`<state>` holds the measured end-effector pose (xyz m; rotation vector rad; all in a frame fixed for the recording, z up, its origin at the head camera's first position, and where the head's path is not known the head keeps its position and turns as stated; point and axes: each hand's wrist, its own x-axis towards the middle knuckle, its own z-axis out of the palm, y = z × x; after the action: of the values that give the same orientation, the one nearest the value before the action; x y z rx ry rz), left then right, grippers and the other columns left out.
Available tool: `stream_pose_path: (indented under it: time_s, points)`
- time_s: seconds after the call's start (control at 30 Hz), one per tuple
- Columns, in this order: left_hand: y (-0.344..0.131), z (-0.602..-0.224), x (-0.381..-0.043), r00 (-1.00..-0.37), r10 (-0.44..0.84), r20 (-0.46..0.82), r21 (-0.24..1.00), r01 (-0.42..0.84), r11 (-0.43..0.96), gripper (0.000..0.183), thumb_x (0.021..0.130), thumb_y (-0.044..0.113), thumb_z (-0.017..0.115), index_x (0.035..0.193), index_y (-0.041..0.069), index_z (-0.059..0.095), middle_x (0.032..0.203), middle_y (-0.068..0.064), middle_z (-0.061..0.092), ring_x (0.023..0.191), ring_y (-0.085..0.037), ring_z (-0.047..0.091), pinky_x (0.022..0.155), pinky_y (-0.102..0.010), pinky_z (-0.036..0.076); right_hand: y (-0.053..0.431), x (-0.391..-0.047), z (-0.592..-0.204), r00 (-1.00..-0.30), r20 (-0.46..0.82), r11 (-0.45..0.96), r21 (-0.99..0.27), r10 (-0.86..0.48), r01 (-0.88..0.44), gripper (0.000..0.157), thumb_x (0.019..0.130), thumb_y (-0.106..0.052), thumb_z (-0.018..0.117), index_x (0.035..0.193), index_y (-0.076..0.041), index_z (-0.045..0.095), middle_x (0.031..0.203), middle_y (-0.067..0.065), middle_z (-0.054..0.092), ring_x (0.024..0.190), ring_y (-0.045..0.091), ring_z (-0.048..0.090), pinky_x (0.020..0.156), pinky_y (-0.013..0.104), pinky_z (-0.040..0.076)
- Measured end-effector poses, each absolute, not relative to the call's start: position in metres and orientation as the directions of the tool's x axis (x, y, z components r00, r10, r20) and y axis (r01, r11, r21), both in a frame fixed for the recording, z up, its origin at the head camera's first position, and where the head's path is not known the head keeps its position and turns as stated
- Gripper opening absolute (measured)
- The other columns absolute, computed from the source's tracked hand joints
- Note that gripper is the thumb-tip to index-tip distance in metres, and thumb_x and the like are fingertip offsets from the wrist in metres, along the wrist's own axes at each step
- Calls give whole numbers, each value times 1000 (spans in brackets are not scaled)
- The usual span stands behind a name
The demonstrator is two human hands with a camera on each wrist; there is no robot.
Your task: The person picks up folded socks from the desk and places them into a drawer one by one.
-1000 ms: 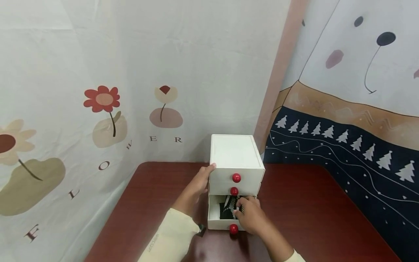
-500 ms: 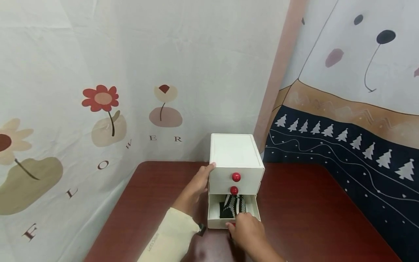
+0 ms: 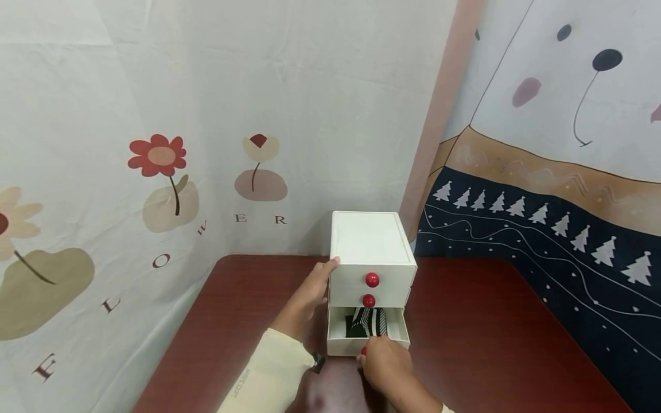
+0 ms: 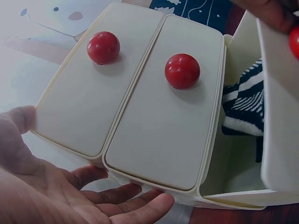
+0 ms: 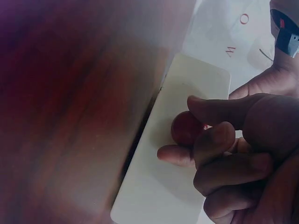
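Observation:
A small white drawer cabinet (image 3: 368,236) with red round knobs stands on the table. Its bottom drawer (image 3: 342,347) is pulled out, and black-and-white striped knitted cloth (image 4: 246,105) lies inside. My right hand (image 3: 387,364) is at the drawer's front. In the right wrist view, thumb and forefinger pinch the bottom red knob (image 5: 186,129), with the other fingers curled behind. My left hand (image 3: 308,293) rests against the cabinet's left side, its thumb by the top front corner. The left wrist view shows its fingers (image 4: 135,207) extended along that side.
The dark red-brown table (image 3: 480,327) reaches out on both sides of the cabinet. A pale wall hanging (image 3: 320,115) with flowers rises behind it. At the right hangs a navy cloth (image 3: 485,229) with white trees.
My right hand has gone from the striped cloth inside the drawer to its knob. The drawer has slid slightly inward since half a second ago. The left hand stays in place.

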<state>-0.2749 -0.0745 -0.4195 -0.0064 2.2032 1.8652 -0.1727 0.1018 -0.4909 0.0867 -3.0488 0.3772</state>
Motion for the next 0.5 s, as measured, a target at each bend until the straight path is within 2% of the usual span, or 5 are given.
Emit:
stream_pose_path:
  time_s: [0.27,0.5]
  points:
    - [-75,-418,-275,-969,153,-195,970,-168,176,80,107,70,46,157,7,39,165,-22,43,157,-45,38,124,-76,33,103,-194,-492,-993,103,969,-236,-51,-74,39,92,-31,85,63,-18,61,83,8,77,71,29,71,58,49,56]
    - [-75,-419,-275,-972,143,-189,973,-166,158,78,108,67,48,153,4,42,162,-23,45,154,-43,41,121,-75,37,102,-216,-496,-998,57,968,-249,-3,-17,41,95,-39,83,67,-17,64,89,10,79,77,28,74,63,50,58]
